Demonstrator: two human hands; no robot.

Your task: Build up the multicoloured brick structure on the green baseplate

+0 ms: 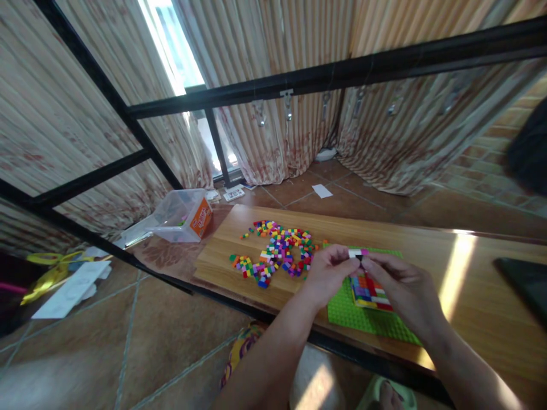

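Head view: worn on the head | facing forward and down across the wooden table (222, 239), tilted against its long edges | set near, behind and above the left hand (322, 276) and right hand (405, 287) | covering a wide field: curtains (273, 45) at the far side, floor tiles (171, 341) at near left, a foot (387, 394) at the near edge

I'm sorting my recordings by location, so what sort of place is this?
Probably a room in a home: it has long patterned curtains, a tiled floor, and colourful toy bricks spread on a wooden table.
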